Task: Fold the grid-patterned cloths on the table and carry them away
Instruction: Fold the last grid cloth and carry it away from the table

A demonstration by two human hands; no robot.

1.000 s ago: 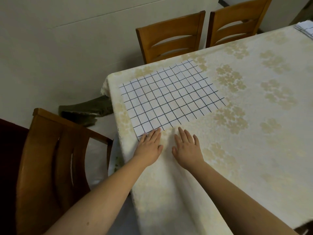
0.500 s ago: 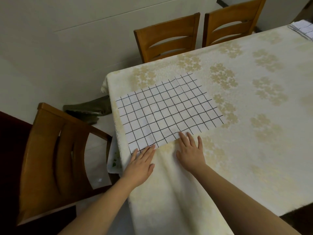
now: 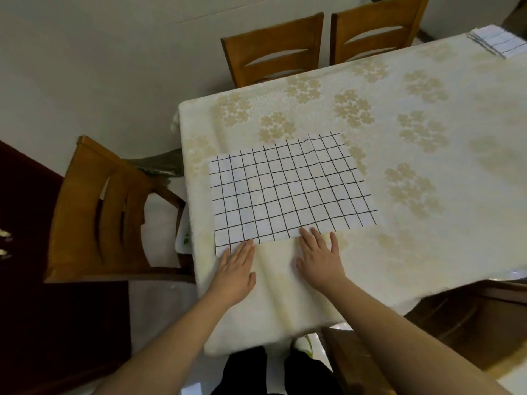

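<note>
Forearms reached in from the near edge, both palms down on the tablecloth point(image 3: 285, 286) w/ fingers straight and spread, gripping nothing. Left hand point(image 3: 235, 270) lay flat by the near-left corner of the grid cloth point(image 3: 288, 192), fingertips point(image 3: 249, 244) touching its near edge. Right hand point(image 3: 320, 259) lay flat just beside it, approx. mid-way along that same edge, fingertips touching the hem too. Gap of bare tablecloth between the two hands.

Grid cloth: white w/ black lines, spread out flat and unfolded on the near-left part of the table, slight crease near its far-right corner. Sat close to the table's left edge, well short of the far one. Tablecloth cream w/ pale gold flower clusters, draped over the near edge, wrinkled below the hands.

Wooden chair point(image 3: 105, 212) stood at the left side of the table, back tilted in view. Dark green item point(image 3: 159, 166) on the floor behind it, unclear what. Two more wooden chairs point(image 3: 273, 49) pushed in at the far side, side by side. Folded stack of grid cloths point(image 3: 499, 42) lay at the far-right corner of the table, well apart from the flat one. Pale wall beyond.
</note>
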